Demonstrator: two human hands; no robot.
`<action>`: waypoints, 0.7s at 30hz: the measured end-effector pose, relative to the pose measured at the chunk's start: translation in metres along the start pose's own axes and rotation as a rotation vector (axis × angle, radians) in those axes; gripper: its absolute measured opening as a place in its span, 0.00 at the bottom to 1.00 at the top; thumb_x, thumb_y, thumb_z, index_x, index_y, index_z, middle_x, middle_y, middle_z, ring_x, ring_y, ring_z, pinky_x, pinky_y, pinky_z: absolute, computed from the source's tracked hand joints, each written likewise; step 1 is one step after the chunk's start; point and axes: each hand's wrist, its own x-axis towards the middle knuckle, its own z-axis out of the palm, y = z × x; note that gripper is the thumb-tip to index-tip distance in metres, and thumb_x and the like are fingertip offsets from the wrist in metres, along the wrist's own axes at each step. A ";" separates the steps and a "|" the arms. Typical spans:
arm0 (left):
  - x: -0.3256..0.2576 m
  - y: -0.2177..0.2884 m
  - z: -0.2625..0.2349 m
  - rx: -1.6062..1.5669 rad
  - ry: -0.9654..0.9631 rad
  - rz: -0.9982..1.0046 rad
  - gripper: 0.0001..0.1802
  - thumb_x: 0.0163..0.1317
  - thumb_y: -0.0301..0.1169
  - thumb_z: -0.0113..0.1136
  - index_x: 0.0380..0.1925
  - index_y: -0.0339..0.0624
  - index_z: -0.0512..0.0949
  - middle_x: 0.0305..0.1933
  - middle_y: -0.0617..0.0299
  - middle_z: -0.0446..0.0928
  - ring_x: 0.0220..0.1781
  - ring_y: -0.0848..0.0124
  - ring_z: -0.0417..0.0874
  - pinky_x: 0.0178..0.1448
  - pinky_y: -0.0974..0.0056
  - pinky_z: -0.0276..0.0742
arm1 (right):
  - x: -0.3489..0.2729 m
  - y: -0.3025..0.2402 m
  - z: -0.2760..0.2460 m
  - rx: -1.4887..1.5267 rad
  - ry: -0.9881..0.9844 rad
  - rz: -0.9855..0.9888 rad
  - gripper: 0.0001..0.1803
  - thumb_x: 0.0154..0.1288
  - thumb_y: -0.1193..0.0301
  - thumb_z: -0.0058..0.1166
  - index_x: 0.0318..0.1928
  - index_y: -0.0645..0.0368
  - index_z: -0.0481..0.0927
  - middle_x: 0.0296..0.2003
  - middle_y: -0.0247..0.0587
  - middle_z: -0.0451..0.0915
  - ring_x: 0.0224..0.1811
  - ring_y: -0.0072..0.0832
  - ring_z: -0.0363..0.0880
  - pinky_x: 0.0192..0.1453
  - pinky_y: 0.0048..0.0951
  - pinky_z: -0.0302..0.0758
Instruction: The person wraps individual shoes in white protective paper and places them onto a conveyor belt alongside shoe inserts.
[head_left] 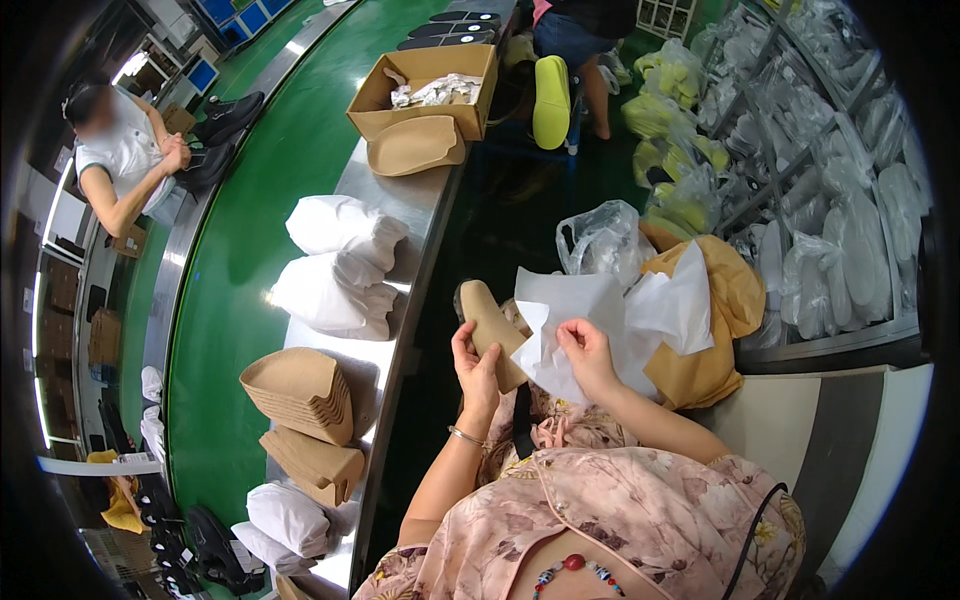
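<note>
My left hand [476,374] is closed round a folded brown cardboard shoe insert [488,328], held tilted over my lap. In my right hand [590,357], thumb and fingertips pinch a sheet of white tissue paper [572,300] beside the insert. The paper's near left corner touches or overlaps the cardboard. Another white sheet [685,305] lies just to the right, on a crumpled yellow-brown bag [735,290]. On the metal ledge to my left stand a stack of nested cardboard inserts [297,385] and white paper-wrapped bundles [335,295].
A cardboard box [420,115] with crumpled paper stands on the ledge [425,215] along the green conveyor belt [225,290]. Bagged soles fill a rack [800,180] at the right. A co-worker [130,150] is across the belt; another person [580,50] is ahead.
</note>
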 end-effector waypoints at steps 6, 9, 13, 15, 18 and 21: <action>0.015 -0.034 -0.013 -0.169 -0.097 -0.171 0.35 0.53 0.13 0.51 0.62 0.41 0.56 0.49 0.56 0.72 0.47 0.69 0.76 0.49 0.66 0.74 | -0.030 -0.047 0.019 -0.251 -0.263 -0.306 0.01 0.59 0.79 0.49 0.32 0.64 0.72 0.40 0.40 0.74 0.35 0.25 0.72 0.34 0.22 0.69; 0.028 -0.055 -0.024 -0.293 -0.237 -0.311 0.27 0.55 0.16 0.52 0.57 0.40 0.64 0.51 0.57 0.72 0.48 0.69 0.76 0.49 0.65 0.75 | -0.038 -0.043 0.028 -0.351 -0.270 -0.571 0.02 0.58 0.79 0.50 0.32 0.63 0.72 0.42 0.42 0.74 0.37 0.32 0.72 0.36 0.26 0.70; 0.019 -0.029 -0.001 -0.436 -0.330 -0.459 0.24 0.57 0.19 0.52 0.55 0.40 0.66 0.52 0.58 0.72 0.49 0.69 0.76 0.50 0.64 0.75 | -0.040 -0.038 0.034 -0.499 -0.313 -0.696 0.04 0.55 0.78 0.52 0.32 0.62 0.73 0.43 0.43 0.74 0.43 0.40 0.73 0.45 0.35 0.72; 0.008 -0.002 0.017 -0.493 -0.376 -0.468 0.23 0.58 0.20 0.52 0.55 0.40 0.66 0.52 0.58 0.72 0.49 0.69 0.76 0.51 0.64 0.75 | -0.037 -0.040 0.034 -0.563 -0.397 -0.720 0.06 0.53 0.77 0.53 0.33 0.63 0.73 0.44 0.44 0.74 0.45 0.40 0.72 0.47 0.34 0.72; -0.002 0.032 0.033 -0.543 -0.405 -0.446 0.22 0.59 0.22 0.52 0.55 0.40 0.66 0.52 0.58 0.72 0.50 0.68 0.76 0.51 0.64 0.75 | -0.018 -0.048 0.020 -0.560 -0.405 -0.636 0.10 0.53 0.75 0.54 0.37 0.63 0.74 0.48 0.46 0.72 0.49 0.42 0.70 0.50 0.35 0.71; -0.005 0.032 0.033 -0.536 -0.387 -0.426 0.21 0.60 0.23 0.52 0.55 0.39 0.66 0.53 0.58 0.72 0.50 0.68 0.76 0.52 0.64 0.75 | 0.041 -0.049 0.005 -0.708 -0.050 -0.640 0.16 0.55 0.72 0.55 0.45 0.62 0.73 0.48 0.49 0.72 0.50 0.44 0.71 0.52 0.37 0.70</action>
